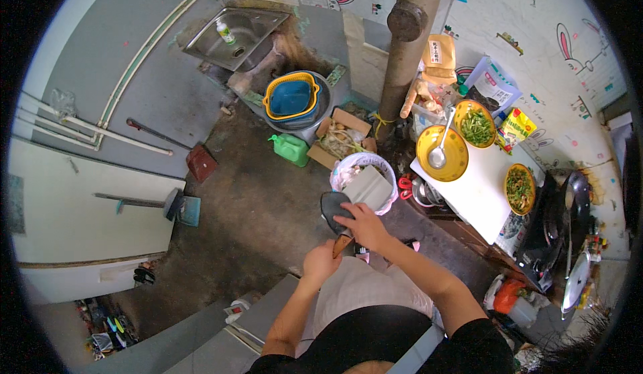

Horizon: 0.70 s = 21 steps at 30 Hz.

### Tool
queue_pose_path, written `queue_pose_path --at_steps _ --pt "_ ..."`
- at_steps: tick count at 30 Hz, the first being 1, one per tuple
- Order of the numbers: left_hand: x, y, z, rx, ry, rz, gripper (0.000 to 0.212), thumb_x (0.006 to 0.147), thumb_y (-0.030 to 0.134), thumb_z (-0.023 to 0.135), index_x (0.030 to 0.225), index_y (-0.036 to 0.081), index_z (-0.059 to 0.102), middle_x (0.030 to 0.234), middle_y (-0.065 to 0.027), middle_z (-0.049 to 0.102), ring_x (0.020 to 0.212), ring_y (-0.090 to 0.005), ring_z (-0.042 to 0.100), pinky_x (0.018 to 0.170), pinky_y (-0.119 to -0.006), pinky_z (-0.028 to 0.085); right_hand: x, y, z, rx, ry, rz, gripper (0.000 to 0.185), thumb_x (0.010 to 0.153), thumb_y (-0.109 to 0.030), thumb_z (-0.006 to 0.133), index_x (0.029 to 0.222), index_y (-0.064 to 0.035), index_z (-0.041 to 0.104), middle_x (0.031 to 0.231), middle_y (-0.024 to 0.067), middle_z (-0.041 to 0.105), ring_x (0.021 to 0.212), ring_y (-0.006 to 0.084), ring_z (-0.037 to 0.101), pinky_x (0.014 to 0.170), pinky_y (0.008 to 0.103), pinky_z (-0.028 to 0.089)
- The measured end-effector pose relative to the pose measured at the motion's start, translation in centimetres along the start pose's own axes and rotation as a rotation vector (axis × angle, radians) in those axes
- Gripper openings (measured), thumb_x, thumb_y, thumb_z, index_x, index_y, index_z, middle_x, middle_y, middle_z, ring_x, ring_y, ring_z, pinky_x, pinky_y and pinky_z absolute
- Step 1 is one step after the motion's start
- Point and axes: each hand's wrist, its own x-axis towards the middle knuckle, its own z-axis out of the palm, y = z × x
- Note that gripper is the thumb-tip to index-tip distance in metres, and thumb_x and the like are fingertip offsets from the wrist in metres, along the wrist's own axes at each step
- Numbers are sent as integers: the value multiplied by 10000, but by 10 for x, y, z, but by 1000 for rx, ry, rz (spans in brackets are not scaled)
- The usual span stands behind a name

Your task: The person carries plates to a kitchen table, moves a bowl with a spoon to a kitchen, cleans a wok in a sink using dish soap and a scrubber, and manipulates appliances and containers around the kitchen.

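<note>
My left hand (321, 262) is closed around the wooden handle of a cleaver (333, 211), whose dark, broad blade points away from me. My right hand (362, 227) lies with spread fingers on the blade's right side; whether it grips the blade I cannot tell. Just beyond the blade stands a lined waste bin (389, 205) with a pale grey flat piece (369, 187) across its top. To the right, a white cutting board (464, 193) bears a yellow bowl (431, 165) with a metal spoon (437, 157) in it. Beside it are yellow bowls of chopped greens (476, 126) and of mixed food (520, 189).
A cardboard box of vegetables (346, 132), a green jug (291, 150) and stacked basins (291, 96) stand on the floor ahead, below a steel sink (236, 37). A black wok (550, 213) is at the right. A vertical pipe (409, 47) rises beyond the board. A dustpan (201, 163) is at the left.
</note>
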Motion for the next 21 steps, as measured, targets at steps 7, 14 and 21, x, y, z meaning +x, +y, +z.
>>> queue_pose_path --at_steps 7,14,21 --pt "-9 10 -5 60 -102 -43 244 737 251 591 887 61 556 755 -198 619 716 -383 601 631 -483 472 12 120 -7 5 340 503 443 703 31 538 1123 -102 583 1162 221 482 1040 400 472 924 443 384" --pt "-15 -5 10 -74 -44 -86 308 726 251 604 986 86 589 779 -203 622 727 -392 597 640 -487 466 -24 31 -35 -85 196 283 421 711 16 534 1116 -90 580 1199 192 470 1066 372 463 923 424 396" --pt "-19 0 5 -25 -26 -86 301 721 252 615 972 87 590 762 -195 624 712 -394 598 624 -483 471 -27 34 -17 -148 82 200 486 671 3 545 1140 -120 580 1229 135 462 1050 330 456 909 385 414"
